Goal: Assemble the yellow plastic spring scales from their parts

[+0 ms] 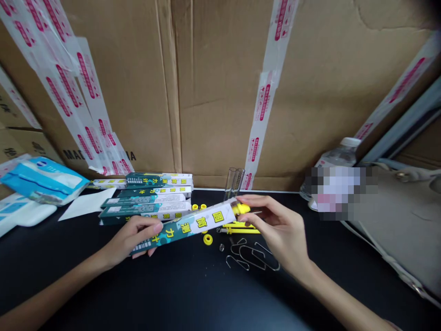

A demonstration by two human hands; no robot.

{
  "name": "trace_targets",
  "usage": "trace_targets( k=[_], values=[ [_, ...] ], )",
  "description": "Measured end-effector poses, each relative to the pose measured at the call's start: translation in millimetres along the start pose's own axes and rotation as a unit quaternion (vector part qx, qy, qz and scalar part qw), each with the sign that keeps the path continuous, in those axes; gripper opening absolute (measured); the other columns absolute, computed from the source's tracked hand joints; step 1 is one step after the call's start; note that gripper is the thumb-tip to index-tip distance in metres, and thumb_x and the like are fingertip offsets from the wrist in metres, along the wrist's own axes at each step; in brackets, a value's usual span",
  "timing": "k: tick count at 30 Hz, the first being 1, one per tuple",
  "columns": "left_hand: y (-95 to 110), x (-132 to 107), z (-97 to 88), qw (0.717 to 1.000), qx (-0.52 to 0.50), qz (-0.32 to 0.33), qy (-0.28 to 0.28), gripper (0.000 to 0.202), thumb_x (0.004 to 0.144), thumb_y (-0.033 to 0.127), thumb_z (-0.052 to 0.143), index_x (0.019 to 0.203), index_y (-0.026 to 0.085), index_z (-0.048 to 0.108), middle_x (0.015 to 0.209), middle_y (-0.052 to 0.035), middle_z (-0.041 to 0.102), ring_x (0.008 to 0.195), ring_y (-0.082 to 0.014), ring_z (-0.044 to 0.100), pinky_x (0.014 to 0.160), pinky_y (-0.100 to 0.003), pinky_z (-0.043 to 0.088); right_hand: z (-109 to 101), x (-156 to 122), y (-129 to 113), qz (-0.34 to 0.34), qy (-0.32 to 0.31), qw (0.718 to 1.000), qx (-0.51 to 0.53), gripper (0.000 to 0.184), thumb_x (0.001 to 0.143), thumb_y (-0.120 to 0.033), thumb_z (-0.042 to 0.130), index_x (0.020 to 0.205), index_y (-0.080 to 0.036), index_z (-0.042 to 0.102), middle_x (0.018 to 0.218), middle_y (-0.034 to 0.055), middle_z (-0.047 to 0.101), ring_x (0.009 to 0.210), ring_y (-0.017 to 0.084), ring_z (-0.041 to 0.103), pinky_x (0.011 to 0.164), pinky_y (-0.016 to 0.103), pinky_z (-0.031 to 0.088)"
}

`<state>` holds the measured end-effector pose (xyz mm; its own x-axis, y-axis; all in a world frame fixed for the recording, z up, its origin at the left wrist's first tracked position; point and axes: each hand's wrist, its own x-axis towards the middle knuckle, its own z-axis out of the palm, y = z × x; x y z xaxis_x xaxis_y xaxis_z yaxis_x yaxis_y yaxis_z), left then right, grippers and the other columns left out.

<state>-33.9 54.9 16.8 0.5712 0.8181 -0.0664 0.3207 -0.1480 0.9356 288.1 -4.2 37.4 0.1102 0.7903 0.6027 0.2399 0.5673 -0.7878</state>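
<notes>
A long, narrow printed box [193,226] is held tilted above the black table, its right end higher. My left hand [139,234] is closed around the lower left end, thumb on top. At the other end my right hand [279,225] pinches a yellow-capped spring scale [242,209], whose body sits inside the box's open end. A thin metal piece sticks out from the yellow cap. Beneath and beside the right hand lie yellow rods [241,229], several metal hooks [253,255], a yellow ring [207,239] and a small clear piece [221,247].
Behind the held box, several similar boxes [148,209] lie stacked, with clear tubes [234,181] upright to their right. A blue tissue pack [44,179] and white paper [87,203] are at left. A bottle [339,156] and pale bag [396,234] stand right. Taped cardboard [213,92] walls the back.
</notes>
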Motion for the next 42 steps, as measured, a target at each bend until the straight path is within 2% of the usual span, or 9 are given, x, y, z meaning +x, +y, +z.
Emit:
trace_targets(
  k=[4, 10, 15, 20, 26, 32, 35, 38, 42],
  values=[
    [-1, 0, -0.4, 1.000, 0.004, 0.001, 0.002, 0.053, 0.092, 0.059, 0.052, 0.063, 0.015, 0.061, 0.051, -0.0007, 0.061, 0.032, -0.0066, 0.041, 0.031, -0.017, 0.024, -1, 0, -5, -0.051, 0.008, 0.997, -0.058, 0.015, 0.083, -0.024, 0.076, 0.096, -0.030, 0.079, 0.104, 0.0056, 0.063, 0.086, 0.022, 0.069, 0.070, 0.039, 0.065],
    [0, -1, -0.7, 1.000, 0.011, 0.000, 0.001, 0.053, 0.093, 0.059, 0.051, 0.064, 0.015, 0.061, 0.051, -0.0010, 0.061, 0.032, -0.0068, 0.042, 0.032, -0.017, 0.025, -2, 1, -12, -0.111, -0.014, 0.984, -0.140, 0.022, 0.088, -0.017, 0.071, 0.104, -0.032, 0.078, 0.102, 0.0033, 0.075, 0.090, 0.023, 0.071, 0.079, 0.040, 0.063],
    [-1, -2, -1.1, 1.000, 0.012, -0.001, -0.004, 0.053, 0.092, 0.060, 0.050, 0.066, 0.015, 0.061, 0.052, -0.0010, 0.062, 0.032, -0.0068, 0.041, 0.032, -0.017, 0.025, -13, 6, -16, -0.225, 0.057, 0.938, -0.257, 0.030, 0.087, -0.014, 0.073, 0.108, -0.035, 0.077, 0.097, -0.0008, 0.080, 0.081, 0.021, 0.075, 0.075, 0.039, 0.062],
    [-2, -2, -0.6, 1.000, 0.017, -0.004, -0.001, 0.055, 0.093, 0.061, 0.048, 0.069, 0.014, 0.062, 0.053, -0.0014, 0.062, 0.032, -0.0057, 0.041, 0.032, -0.017, 0.023, -20, 11, -12, -0.148, 0.131, 0.932, -0.302, 0.020, 0.090, -0.027, 0.071, 0.108, -0.034, 0.078, 0.091, -0.0003, 0.081, 0.069, 0.021, 0.074, 0.062, 0.036, 0.060],
    [3, 0, 2.6, 0.999, 0.040, 0.006, 0.006, 0.056, 0.096, 0.058, 0.046, 0.064, 0.014, 0.059, 0.054, -0.0008, 0.062, 0.033, -0.0046, 0.041, 0.033, -0.016, 0.023, -11, 9, -13, -0.016, 0.012, 0.966, -0.259, 0.033, 0.094, -0.027, 0.063, 0.126, -0.019, 0.070, 0.081, 0.0000, 0.079, 0.047, 0.011, 0.063, 0.053, 0.026, 0.058],
    [4, -2, 3.2, 0.998, 0.062, 0.013, -0.006, 0.053, 0.094, 0.060, 0.050, 0.071, 0.014, 0.064, 0.054, -0.0003, 0.062, 0.034, -0.0057, 0.044, 0.034, -0.016, 0.027, -13, 11, -17, -0.096, -0.028, 0.938, -0.331, 0.029, 0.096, -0.023, 0.059, 0.120, -0.014, 0.072, 0.084, 0.0040, 0.079, 0.058, 0.015, 0.067, 0.060, 0.027, 0.058],
    [4, -3, 4.1, 0.998, 0.066, 0.012, -0.003, 0.053, 0.094, 0.059, 0.051, 0.069, 0.014, 0.063, 0.055, -0.0007, 0.063, 0.034, -0.0059, 0.045, 0.034, -0.016, 0.028, -18, 14, -14, -0.109, 0.001, 0.931, -0.349, 0.022, 0.096, -0.022, 0.059, 0.103, -0.014, 0.077, 0.080, 0.0052, 0.078, 0.061, 0.016, 0.070, 0.063, 0.028, 0.059],
    [2, -3, 4.5, 0.998, 0.064, 0.009, 0.006, 0.054, 0.095, 0.059, 0.049, 0.067, 0.014, 0.061, 0.056, -0.0011, 0.064, 0.034, -0.0049, 0.044, 0.034, -0.016, 0.027, -24, 17, -9, -0.088, 0.047, 0.932, -0.349, 0.018, 0.097, -0.024, 0.059, 0.099, -0.014, 0.074, 0.064, 0.0009, 0.073, 0.046, 0.013, 0.066, 0.049, 0.024, 0.057],
    [0, -1, 3.9, 0.998, 0.061, 0.004, 0.010, 0.057, 0.095, 0.061, 0.047, 0.065, 0.014, 0.060, 0.054, -0.0016, 0.064, 0.032, -0.0048, 0.043, 0.034, -0.016, 0.025, -25, 17, -4, -0.086, 0.093, 0.928, -0.350, 0.012, 0.096, -0.028, 0.064, 0.094, -0.016, 0.064, 0.070, 0.0021, 0.076, 0.051, 0.013, 0.072, 0.047, 0.019, 0.058]
  ],
)
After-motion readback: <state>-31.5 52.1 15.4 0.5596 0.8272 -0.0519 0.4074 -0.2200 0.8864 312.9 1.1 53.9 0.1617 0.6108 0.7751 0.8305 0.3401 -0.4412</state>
